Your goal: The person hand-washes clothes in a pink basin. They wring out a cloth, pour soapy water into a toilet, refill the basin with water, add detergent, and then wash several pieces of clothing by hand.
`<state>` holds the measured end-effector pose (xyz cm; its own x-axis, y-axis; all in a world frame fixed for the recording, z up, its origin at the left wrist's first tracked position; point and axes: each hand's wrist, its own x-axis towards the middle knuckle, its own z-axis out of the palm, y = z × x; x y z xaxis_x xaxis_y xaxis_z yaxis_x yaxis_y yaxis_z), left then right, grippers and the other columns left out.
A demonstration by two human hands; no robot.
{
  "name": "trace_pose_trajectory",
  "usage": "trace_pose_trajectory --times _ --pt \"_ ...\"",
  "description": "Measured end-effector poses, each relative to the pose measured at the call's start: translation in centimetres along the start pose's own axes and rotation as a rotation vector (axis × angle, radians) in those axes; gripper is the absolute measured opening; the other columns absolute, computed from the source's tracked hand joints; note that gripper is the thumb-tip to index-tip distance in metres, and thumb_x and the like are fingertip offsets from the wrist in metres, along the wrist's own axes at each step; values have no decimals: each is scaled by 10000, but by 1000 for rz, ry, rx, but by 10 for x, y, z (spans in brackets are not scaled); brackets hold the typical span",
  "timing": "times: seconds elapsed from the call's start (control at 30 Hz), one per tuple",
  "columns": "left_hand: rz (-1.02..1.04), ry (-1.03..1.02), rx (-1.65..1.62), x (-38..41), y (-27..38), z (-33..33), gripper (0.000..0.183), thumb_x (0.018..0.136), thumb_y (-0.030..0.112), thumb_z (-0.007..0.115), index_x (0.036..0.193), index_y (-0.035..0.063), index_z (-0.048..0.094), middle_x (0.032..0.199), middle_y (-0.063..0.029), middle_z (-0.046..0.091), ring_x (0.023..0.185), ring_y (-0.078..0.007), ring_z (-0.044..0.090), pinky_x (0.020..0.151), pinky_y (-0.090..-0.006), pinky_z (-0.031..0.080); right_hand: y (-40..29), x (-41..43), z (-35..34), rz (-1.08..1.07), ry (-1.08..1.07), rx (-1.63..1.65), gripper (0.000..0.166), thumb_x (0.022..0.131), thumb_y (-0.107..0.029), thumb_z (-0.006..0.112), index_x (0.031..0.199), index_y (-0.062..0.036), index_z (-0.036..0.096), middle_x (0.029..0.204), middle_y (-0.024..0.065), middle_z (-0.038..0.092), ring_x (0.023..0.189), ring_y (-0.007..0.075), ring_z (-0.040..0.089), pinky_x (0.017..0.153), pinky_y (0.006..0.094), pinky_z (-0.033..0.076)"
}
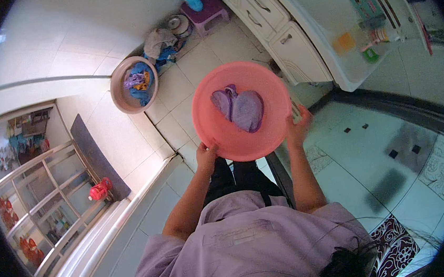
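Observation:
A round pink plastic basin (pixel 226 138) is held up in front of my body, above the floor. My left hand (pixel 207 155) grips its near-left rim, thumb on the inside. On the right side, my right hand (pixel 298 126) holds the rim, with its fingers mostly behind the wall. Inside the basin lie purple fabric pieces (pixel 248 110) with two rounded parts, possibly slippers; their exact kind is unclear.
A beige tub (pixel 116 88) with blue, purple and yellow cloth stands by the wall. Beyond it are a grey cloth heap (pixel 158 43) and a purple stool (pixel 211 11). A white cabinet (pixel 297 48) with a sink top is at right. A red jug (pixel 100 189) sits on the window ledge.

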<state>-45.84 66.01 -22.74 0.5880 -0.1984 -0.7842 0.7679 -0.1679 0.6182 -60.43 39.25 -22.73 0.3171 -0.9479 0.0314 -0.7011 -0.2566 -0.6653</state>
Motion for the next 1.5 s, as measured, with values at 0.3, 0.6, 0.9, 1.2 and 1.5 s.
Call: trace_pose_trajectory --times 0.3,0.6,0.9,1.2,1.5 --pt "143 -172 258 8 10 -9 339 799 109 634 1109 2 547 1032 -86 607 868 -188 621 749 -318 524 59 -39 -9 883 -789 956 389 855 -162 560 1223 -59 489 1133 75 580 996 222 587 829 365 505" --pt "168 -126 599 3 23 -1 349 831 265 637 1052 7 556 958 -107 630 902 -195 619 759 -305 512 171 -69 21 1334 -403 1059 214 768 -81 510 968 -37 569 915 86 616 780 222 607 655 339 522" --pt "28 92 622 10 -14 -113 304 843 215 610 1052 4 544 1016 -117 608 915 -197 607 753 -347 532 321 -93 106 1593 -295 1111 186 783 -150 486 911 -33 554 847 112 568 794 267 578 656 412 529" --pt "144 291 431 -18 -15 -130 278 814 227 606 1004 25 584 917 -105 657 687 -175 630 647 -328 508 194 -79 48 1775 -527 464 213 810 -229 515 912 -56 587 775 131 586 686 273 577 614 408 510" --pt "136 367 393 -4 -40 -175 260 820 164 599 1022 2 569 1033 -121 617 837 -191 623 693 -318 540 114 -64 114 1169 -1049 395 172 815 -178 524 832 -12 564 722 139 605 627 289 596 583 409 520"
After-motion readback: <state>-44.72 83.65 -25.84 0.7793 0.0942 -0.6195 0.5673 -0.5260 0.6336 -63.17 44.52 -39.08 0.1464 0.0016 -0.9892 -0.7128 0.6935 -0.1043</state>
